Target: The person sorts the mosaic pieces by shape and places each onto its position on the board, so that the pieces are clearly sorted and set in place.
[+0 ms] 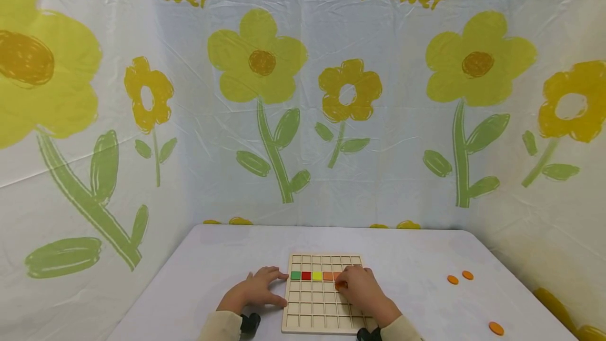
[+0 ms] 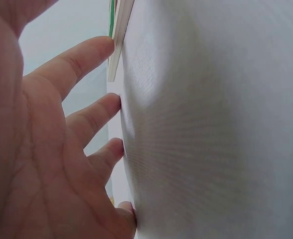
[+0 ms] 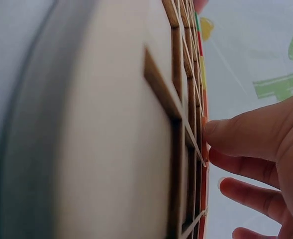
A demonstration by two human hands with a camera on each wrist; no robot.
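Note:
A wooden grid board [image 1: 303, 321] lies flat on the table, with a row of coloured square tiles [image 1: 306, 276] in it: green, red, yellow and orange. My right hand [image 1: 362, 291] is over the board's right half. Its thumb and forefinger pinch an orange disc [image 1: 339, 286] just below the orange tiles; in the right wrist view the orange piece [image 3: 204, 134] sits at the thumb tip, against the grid. My left hand [image 1: 259, 289] is spread, its fingertips at the board's left edge. In the left wrist view, one finger [image 2: 94, 52] touches the board's side [image 2: 117, 47].
On the table's right side lie three loose orange discs, two close together [image 1: 453, 280] and one nearer the front [image 1: 496, 328]. The white table [image 1: 246, 246] is enclosed by a flower-printed cloth [image 1: 397, 172] at the back and sides.

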